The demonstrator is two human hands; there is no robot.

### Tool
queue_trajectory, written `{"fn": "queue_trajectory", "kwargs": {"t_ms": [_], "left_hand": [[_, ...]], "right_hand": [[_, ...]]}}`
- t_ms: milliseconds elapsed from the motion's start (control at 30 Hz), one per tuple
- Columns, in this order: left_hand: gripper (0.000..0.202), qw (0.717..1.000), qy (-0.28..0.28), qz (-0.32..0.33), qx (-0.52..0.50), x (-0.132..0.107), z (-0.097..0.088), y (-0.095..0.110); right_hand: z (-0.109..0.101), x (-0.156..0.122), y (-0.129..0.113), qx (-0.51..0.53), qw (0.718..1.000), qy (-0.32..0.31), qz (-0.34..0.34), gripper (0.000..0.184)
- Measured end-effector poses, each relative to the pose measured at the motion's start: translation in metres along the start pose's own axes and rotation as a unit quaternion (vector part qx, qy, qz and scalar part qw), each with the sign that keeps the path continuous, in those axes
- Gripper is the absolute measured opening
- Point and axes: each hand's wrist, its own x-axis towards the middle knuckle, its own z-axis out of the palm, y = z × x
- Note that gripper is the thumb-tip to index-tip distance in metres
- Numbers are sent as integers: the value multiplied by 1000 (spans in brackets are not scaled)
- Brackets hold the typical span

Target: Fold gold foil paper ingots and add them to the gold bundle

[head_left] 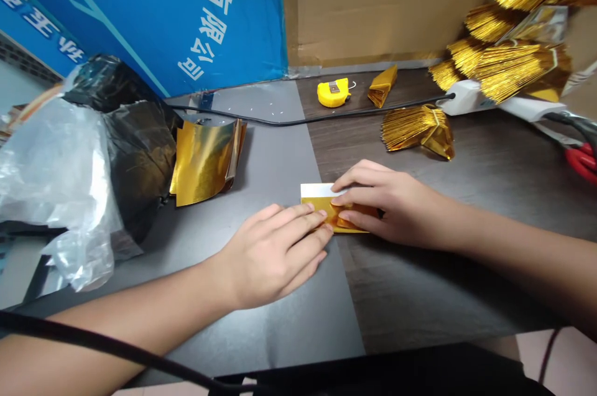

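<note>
A folded sheet of gold foil paper (321, 204) lies on the table in front of me, with a white strip showing along its far edge. My left hand (280, 253) rests flat, its stretched fingertips pressing on the near left part of the sheet. From the other side, my right hand (380, 200) lays its slightly bent, parted fingers over the paper's right part, which they cover. Beyond my left hand stands a curved stack of gold foil sheets (205, 163). A fan-folded gold foil bundle (415, 128) lies past my right hand.
At the back are a yellow tape measure (333, 92), a small folded gold piece (382, 86) and a black cable (280, 123). Pleated gold bundles (508, 69) pile up at right near a white power strip (466, 97) and red-handled scissors (583, 160). Plastic bags (60, 160) stand left.
</note>
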Motion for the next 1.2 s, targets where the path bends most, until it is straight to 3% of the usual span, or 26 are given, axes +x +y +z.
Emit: {"fn": "queue_trajectory", "kwargs": {"t_ms": [1200], "left_hand": [[21,998,-41,-41,31,-2,0,3]], "right_hand": [[-1,1,-6,-14,999,-15,27,14]]}}
